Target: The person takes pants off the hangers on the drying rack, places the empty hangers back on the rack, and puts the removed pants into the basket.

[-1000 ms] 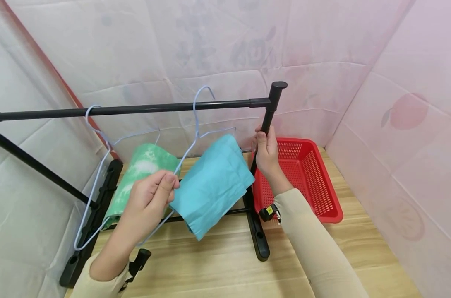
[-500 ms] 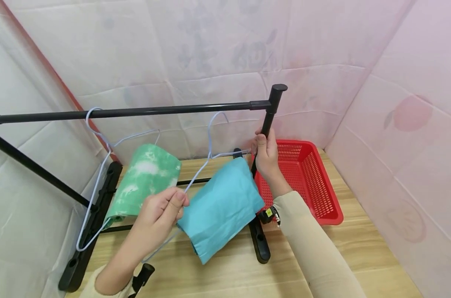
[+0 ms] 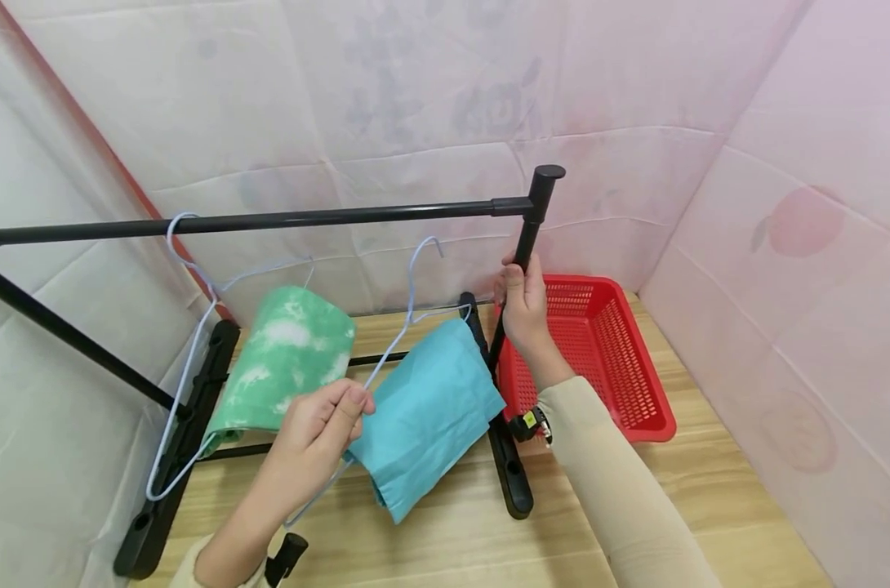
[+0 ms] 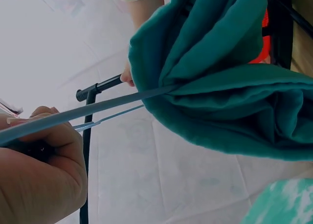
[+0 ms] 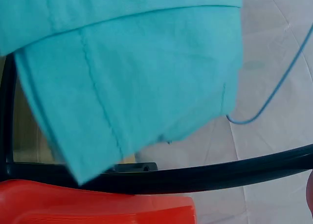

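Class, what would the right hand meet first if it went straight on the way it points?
The right hand would first meet the black rack post, which it grips. Beyond that, probably the pale backdrop sheet, though depth is unclear.

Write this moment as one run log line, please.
left hand: grips hanger with blue cloth | hook: off rail | right hand: grips rack post | green cloth: on other hanger

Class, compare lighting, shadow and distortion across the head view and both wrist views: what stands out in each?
Head view: bright, diffuse light, only soft shadows on the wooden table; left wrist view: bluish cast, the blue cloth dark in its folds, the pale sheet washed out at upper left; right wrist view: the black pole looks bowed, probably from lens distortion.
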`<state>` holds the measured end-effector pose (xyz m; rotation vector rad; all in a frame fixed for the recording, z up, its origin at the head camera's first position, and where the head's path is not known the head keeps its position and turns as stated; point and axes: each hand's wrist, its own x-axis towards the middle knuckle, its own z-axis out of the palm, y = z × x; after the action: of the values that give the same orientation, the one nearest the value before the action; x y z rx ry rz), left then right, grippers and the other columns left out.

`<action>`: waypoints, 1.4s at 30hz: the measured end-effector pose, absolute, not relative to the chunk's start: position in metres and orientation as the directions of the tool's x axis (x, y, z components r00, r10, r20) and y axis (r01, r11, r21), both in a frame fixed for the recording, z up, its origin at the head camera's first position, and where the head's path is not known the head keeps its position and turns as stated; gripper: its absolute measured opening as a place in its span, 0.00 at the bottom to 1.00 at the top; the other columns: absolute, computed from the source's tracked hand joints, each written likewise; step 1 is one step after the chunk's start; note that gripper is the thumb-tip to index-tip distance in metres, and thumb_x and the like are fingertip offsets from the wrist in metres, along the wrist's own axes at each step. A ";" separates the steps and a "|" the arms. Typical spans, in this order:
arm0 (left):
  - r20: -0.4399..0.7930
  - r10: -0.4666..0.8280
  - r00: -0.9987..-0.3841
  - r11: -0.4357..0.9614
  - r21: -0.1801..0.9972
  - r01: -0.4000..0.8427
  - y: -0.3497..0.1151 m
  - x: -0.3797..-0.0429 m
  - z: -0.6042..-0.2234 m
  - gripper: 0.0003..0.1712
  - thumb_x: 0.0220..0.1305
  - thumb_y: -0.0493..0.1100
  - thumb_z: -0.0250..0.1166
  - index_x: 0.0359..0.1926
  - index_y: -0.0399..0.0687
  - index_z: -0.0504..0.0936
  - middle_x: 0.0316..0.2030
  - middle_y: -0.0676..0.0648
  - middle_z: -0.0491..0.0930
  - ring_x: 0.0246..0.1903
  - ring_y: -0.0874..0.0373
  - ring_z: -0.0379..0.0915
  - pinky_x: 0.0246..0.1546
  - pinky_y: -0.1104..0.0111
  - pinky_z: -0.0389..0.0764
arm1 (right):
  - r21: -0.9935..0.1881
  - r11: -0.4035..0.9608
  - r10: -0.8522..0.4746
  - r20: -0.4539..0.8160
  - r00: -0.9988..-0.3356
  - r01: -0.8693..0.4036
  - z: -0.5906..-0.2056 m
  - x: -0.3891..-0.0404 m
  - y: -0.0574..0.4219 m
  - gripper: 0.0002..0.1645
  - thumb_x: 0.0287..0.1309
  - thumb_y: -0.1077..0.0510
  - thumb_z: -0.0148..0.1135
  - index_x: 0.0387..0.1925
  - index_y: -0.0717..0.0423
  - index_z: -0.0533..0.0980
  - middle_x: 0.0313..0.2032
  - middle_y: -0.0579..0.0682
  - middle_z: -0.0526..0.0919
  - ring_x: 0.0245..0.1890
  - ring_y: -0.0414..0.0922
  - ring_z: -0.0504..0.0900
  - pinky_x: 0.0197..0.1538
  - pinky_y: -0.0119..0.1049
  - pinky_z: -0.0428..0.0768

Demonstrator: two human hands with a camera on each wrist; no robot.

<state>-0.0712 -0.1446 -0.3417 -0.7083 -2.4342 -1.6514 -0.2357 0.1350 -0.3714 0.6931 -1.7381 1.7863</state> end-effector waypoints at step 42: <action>0.364 0.254 -0.896 0.268 0.864 0.427 -0.141 -0.090 -0.336 0.18 0.80 0.41 0.47 0.34 0.39 0.77 0.13 0.54 0.59 0.13 0.63 0.53 0.17 0.69 0.63 | -0.335 0.621 -0.293 0.740 -0.606 -0.709 -0.371 -0.151 0.132 0.36 0.59 0.46 0.65 0.63 0.62 0.72 0.63 0.61 0.73 0.71 0.59 0.63 0.70 0.59 0.61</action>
<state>-0.0900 -0.1410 -0.3356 -0.6441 -2.3751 -1.6955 -0.1510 0.1317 -0.3711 0.7825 -2.1941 0.8293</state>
